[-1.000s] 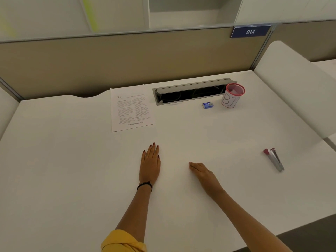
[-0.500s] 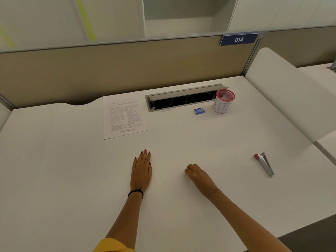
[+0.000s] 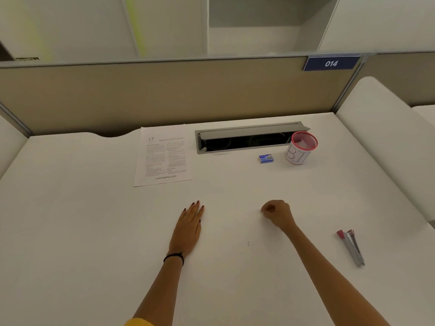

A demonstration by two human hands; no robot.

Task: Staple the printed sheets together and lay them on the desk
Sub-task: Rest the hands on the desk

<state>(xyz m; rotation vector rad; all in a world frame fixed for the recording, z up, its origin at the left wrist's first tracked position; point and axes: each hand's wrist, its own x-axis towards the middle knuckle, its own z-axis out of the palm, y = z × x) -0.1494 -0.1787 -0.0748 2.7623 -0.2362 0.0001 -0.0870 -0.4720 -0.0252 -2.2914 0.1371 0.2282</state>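
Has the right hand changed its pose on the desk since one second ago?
Yes. The right hand lay with fingers stretched out; now it is curled into a fist. Judged against the stapler, its place on the desk is about the same.

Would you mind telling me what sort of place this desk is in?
Probably an open-plan office or study cubicle: a beige partition carries a numbered plate "014", and the white desk has a built-in cable hatch.
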